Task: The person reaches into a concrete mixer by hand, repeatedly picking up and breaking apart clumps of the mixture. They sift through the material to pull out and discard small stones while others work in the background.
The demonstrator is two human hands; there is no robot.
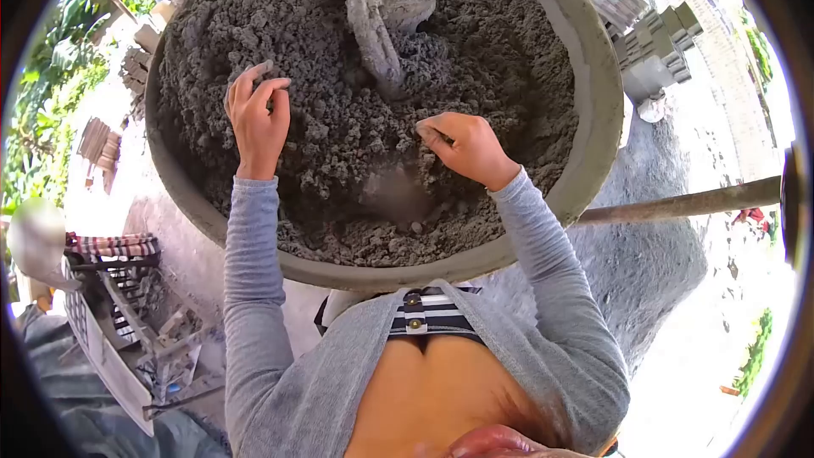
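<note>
Left of centre, a left hand (258, 119) curls, thumb apart; at centre, a right hand (468, 146) bunches its fingers, both over crumbly grey mix (335, 140) in a round basin (604, 93)

We read this as an outdoor masonry yard: we saw a big round grey-rimmed mixing pan (604, 76) holding dark grey crumbly mortar-like mix (280, 25), a cement-caked mixing arm (371, 34) in it, stacked grey rectangular blocks (655, 49) nearby, leafy green plants (59, 89), glaring daylight.
</note>
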